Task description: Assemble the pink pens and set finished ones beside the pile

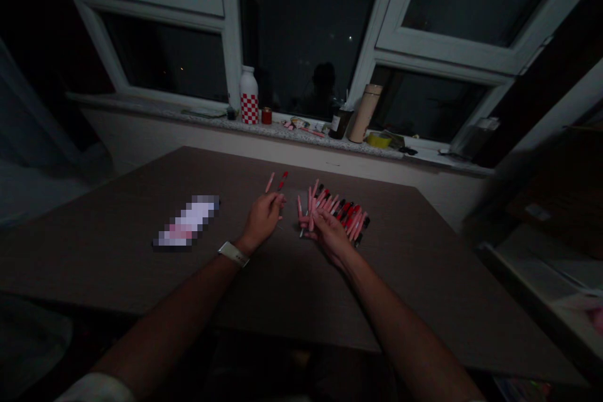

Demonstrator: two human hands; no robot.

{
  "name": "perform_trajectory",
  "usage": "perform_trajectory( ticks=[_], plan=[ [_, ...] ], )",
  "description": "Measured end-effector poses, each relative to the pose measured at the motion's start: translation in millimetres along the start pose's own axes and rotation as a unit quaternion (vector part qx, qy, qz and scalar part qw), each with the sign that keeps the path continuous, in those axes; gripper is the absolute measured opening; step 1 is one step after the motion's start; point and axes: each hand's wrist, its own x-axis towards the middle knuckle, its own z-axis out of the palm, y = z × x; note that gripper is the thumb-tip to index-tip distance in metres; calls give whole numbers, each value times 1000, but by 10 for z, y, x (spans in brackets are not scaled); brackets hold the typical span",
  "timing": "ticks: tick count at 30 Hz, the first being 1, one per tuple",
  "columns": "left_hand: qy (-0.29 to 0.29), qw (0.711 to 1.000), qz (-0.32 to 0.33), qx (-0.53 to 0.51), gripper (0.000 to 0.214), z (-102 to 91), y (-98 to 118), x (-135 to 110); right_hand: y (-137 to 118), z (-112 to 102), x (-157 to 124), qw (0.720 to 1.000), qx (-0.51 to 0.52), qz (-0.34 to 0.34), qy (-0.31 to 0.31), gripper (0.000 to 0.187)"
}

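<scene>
Far beyond the fingers, a white-framed window [230,44] rises above a speckled stone sill [198,107], which carries a white bottle with a red-checked band [249,95], a small red jar [266,115], a dark glass bottle [341,122] and a cylindrical beige tumbler [365,113]. Under the hands spreads the flat, matte surface [301,276] of brown wood-grain laminate. Well left of the fingers lies a flat rectangular packet [186,221], too pixelated to read. The left hand [261,221], with a white watch [233,254] on its wrist, hovers with its fingers loosely curled and close together; whether they pinch anything cannot be told. Just past those fingertips lie two slim loose tubes, one pink [269,182] and one red [282,180]. The right hand [330,237] has its fingers slightly spread, touching the near edge of a heap of slender pink and red tubes [342,213], some black-tipped; any pinch is hidden.
</scene>
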Motion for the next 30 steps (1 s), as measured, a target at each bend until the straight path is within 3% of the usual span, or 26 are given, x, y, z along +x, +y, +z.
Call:
perform_trajectory(
  ticks=[3,7,14,23,26,30],
  plan=[
    [9,994,38,101,29,-112,-47,58,-18,-6,19,1000,3,-16,12,42],
    [-57,979,74,182,21,-205,-130,94,-12,-76,70,998,6,-58,27,38],
    [-186,958,135,173,14,-244,-203,95,-14,-153,122,989,-2,-104,103,38],
    [-261,943,132,157,14,-288,-185,77,4,-177,175,986,7,-97,138,40],
    [-282,932,138,182,11,-255,-192,59,60,-193,195,986,-44,-83,136,35],
    [-295,923,141,201,11,-211,-180,28,128,-214,169,967,-200,-76,137,24]
  ],
)
